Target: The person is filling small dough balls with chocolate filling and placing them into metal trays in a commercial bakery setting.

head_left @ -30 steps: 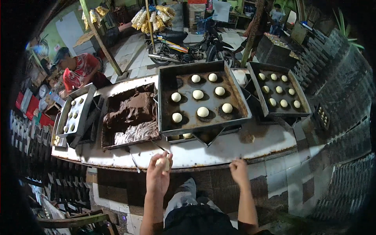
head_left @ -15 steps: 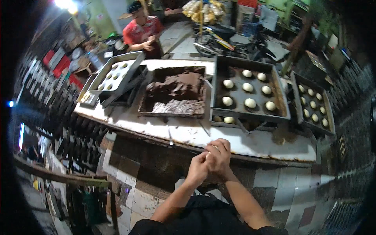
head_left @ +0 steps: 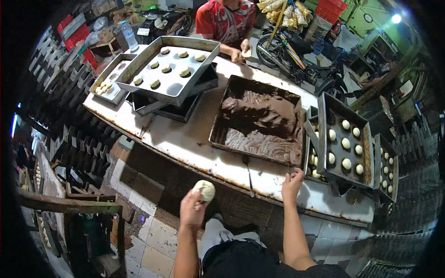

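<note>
A pale, rounded piece of dough point(head_left: 204, 190) rests in the fingers of my left hand point(head_left: 192, 211), held off the table's near edge. My right hand point(head_left: 292, 186) is over the front edge of the table, holding nothing, with its fingers loosely bent and apart. It is nearest to a deep tray of chocolate filling point(head_left: 262, 109), just below that tray's near right corner. Between my two hands, a thin metal spatula point(head_left: 250, 176) lies on the white tabletop, its end reaching over the edge.
At the left, a metal tray point(head_left: 174, 88) of flattened dough pieces sits on stacked dark trays. Trays of dough balls point(head_left: 346, 143) stand at the right. Across the table a person in a red shirt point(head_left: 227, 23) holds a dough piece. A motorcycle point(head_left: 289, 51) is behind.
My hands have come apart; the left now shows the dough piece, and the right has moved right toward the chocolate tray. The view has turned left, with the left tray stack closer.
</note>
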`<action>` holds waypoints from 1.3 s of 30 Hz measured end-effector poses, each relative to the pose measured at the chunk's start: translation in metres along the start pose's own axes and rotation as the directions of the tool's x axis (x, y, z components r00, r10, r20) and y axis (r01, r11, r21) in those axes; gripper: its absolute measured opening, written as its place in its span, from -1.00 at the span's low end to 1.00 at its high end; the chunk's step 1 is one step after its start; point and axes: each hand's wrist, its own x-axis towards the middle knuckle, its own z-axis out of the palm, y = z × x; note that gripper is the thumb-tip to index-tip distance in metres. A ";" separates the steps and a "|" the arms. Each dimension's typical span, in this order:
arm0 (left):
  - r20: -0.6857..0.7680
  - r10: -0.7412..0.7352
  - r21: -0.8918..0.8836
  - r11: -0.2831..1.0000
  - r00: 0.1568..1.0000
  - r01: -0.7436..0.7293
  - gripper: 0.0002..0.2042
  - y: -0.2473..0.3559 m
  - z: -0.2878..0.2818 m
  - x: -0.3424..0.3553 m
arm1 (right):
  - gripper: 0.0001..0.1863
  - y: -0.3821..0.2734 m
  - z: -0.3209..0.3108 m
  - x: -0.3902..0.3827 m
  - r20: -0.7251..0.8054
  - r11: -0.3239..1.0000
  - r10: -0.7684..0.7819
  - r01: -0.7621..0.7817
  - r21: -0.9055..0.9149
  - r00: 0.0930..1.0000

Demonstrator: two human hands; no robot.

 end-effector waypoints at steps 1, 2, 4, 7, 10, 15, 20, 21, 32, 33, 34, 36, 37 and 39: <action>0.042 0.036 -0.001 0.999 0.998 -0.036 -0.66 0.015 -0.023 0.018 | -0.58 0.000 0.004 0.004 -0.002 1.000 0.000 0.000 -0.019 1.000; 0.027 0.031 -0.019 0.999 0.999 -0.031 -0.66 0.031 -0.035 0.032 | -0.67 0.004 0.007 0.008 -0.026 1.000 0.009 -0.009 -0.011 1.000; 0.012 0.064 0.006 0.998 0.998 -0.064 -0.71 0.060 -0.057 0.057 | -0.75 -0.008 0.015 0.010 -0.050 1.000 0.023 -0.024 -0.014 0.998; -0.043 0.116 0.033 0.993 0.992 -0.115 -0.75 0.088 -0.078 0.082 | -0.83 -0.084 0.019 0.035 -0.113 0.948 -0.313 0.302 -0.103 0.943; -0.010 0.017 0.062 0.998 1.000 -0.016 -0.76 0.097 -0.086 0.108 | -0.70 -0.144 0.048 0.072 0.188 0.896 -0.395 0.422 -0.140 0.899; 0.054 -0.022 0.048 0.999 0.998 0.019 -0.77 0.102 -0.069 0.118 | -0.69 -0.153 0.091 0.116 0.244 0.855 -0.407 0.462 -0.238 0.880; -0.050 -0.005 0.009 1.000 0.999 0.005 -0.81 0.106 -0.085 0.113 | -0.71 -0.128 0.098 0.118 0.361 0.844 -0.363 0.468 -0.264 0.859; -0.006 -0.009 -0.010 1.000 1.000 0.009 -0.80 0.104 -0.103 0.116 | -0.72 -0.130 0.093 0.122 0.386 0.861 -0.360 0.462 -0.213 0.849; -0.071 0.029 0.075 0.997 0.997 -0.023 -0.72 0.111 -0.071 0.122 | -0.67 -0.104 0.086 0.135 0.381 0.923 -0.332 0.381 -0.058 0.863; -0.065 0.034 0.080 0.996 0.997 -0.029 -0.72 0.107 -0.062 0.121 | -0.67 -0.098 0.085 0.140 0.324 0.921 -0.345 0.384 -0.065 0.881; -0.058 0.034 0.088 0.996 0.998 -0.029 -0.71 0.101 -0.055 0.120 | -0.67 -0.091 0.083 0.145 0.264 0.919 -0.357 0.387 -0.071 0.896; -0.072 0.050 0.111 0.993 0.996 -0.042 -0.69 0.094 -0.051 0.114 | -0.65 -0.093 0.081 0.138 0.319 0.910 -0.363 0.407 -0.083 0.876; -0.071 0.011 0.116 0.993 0.997 -0.003 -0.70 0.090 -0.051 0.108 | -0.70 -0.097 0.078 0.136 0.420 0.924 -0.335 0.381 -0.029 0.844; -0.075 0.015 0.115 0.993 0.997 -0.007 -0.70 0.074 -0.034 0.098 | -0.75 -0.094 0.071 0.144 0.586 0.921 -0.345 0.385 0.061 0.733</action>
